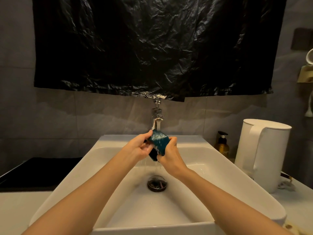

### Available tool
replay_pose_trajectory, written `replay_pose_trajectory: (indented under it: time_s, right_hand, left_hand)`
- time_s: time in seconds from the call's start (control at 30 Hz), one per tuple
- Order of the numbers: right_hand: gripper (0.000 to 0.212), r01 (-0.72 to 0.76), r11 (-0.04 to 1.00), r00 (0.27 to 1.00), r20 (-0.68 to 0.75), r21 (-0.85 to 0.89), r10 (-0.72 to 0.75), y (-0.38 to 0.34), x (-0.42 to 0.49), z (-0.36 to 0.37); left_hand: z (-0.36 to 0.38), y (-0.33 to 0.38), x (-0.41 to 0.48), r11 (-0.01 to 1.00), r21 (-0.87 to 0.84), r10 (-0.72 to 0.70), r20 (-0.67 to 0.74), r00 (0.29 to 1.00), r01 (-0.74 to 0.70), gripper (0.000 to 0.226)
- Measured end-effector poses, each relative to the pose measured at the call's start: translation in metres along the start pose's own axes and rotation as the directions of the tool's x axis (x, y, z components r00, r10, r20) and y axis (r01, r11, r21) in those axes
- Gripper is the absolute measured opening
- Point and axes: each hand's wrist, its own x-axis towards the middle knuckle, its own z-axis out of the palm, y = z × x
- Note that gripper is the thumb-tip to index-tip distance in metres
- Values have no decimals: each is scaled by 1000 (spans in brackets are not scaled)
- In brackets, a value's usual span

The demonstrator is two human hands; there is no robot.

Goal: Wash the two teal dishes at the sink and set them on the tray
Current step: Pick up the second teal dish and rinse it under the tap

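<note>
both hands meet at mid-frame under the running faucet (157, 114), over the white sink (76, 177). the teal dish (160, 140), small and square, is tilted in the stream between them. the left hand (140, 147) pinches its 9 o'clock corner, thumb on top, fingers curled beneath; the right hand (170, 156) clamps its 3 o'clock edge with curled fingers. the drain (157, 183) lies at 6 o'clock of the hands. a black tray (33, 172) sits at 9 o'clock of the sink, a soap bottle (222, 145) and white kettle (260, 150) at 3 o'clock, a black plastic sheet (152, 48) at 12
</note>
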Motion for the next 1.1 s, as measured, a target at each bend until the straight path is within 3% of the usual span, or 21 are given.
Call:
replay_pose_trajectory:
  time_s: [0.1,0.17,0.23,0.4,0.5,0.6,0.73,0.87,0.93,1.0,1.1]
  right_hand:
    - [53,-76,979,994,87,190,60,-5,0,-6]
    - [54,-241,878,961,227,413,157,-10,1,-13]
    - [50,-348,776,929,304,527,210,-12,3,-18]
    - [23,-326,787,940,266,524,213,-11,3,-16]
    - [29,-463,686,884,350,562,311,-11,6,-15]
    - [32,-492,673,860,429,553,276,-9,6,-13]
    - [32,-480,680,877,317,554,361,-15,4,-12]
    - [37,-605,593,788,295,532,540,-15,9,-14]
    - [36,-570,624,821,342,535,456,-10,8,-14]
    - [28,-463,733,882,347,499,320,-7,6,-10]
    - [37,-446,748,892,312,491,328,-11,5,-7]
  left_hand:
    - [0,2,-3,996,77,50,11,999,-51,10]
    - [0,0,-4,991,118,66,34,997,-70,9]
    - [1,-2,-6,991,122,52,50,997,-58,12]
    - [-3,-4,-2,991,127,22,71,997,-31,15]
    - [-7,-5,2,990,134,39,18,999,-41,21]
    - [-11,-3,5,986,160,50,-11,999,-48,22]
    - [-8,-4,3,979,201,27,8,1000,-28,15]
    - [-5,-9,3,975,221,30,-17,999,-25,20]
    - [-7,-7,5,979,200,35,-8,999,-33,15]
    - [-8,-3,5,979,199,31,23,999,-35,13]
    - [-9,-2,7,976,215,16,38,999,-24,15]
